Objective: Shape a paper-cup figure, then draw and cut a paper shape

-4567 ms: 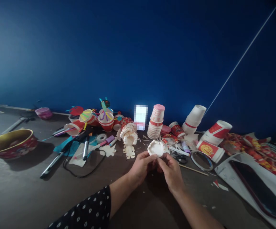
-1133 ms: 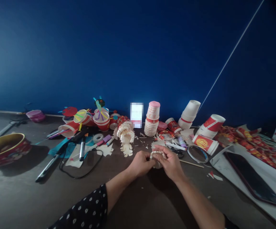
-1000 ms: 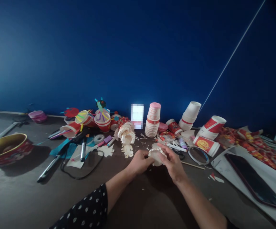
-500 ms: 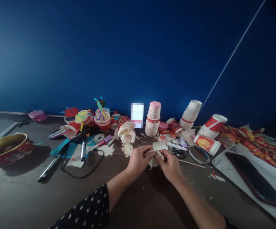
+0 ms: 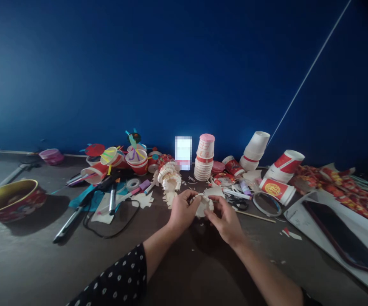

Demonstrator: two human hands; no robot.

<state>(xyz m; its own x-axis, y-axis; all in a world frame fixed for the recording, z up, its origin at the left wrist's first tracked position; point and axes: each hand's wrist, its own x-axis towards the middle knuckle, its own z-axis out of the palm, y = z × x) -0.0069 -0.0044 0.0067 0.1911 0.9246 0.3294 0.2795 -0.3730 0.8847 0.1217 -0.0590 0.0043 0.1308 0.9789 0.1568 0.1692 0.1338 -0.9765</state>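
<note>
Clamping the fingers (image 5: 214,219) of our left hand (image 5: 181,213) and right hand (image 5: 227,221) on frilled paper (image 5: 203,208), we are risking tears by overpressing.

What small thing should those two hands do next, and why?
Perhaps have the right hand turn the round, bumpy-rimmed white paper piece slightly while the left hand steadies it: the hands hold it from opposite sides, fingers hiding parts of it, so a turn might expose those.
</note>
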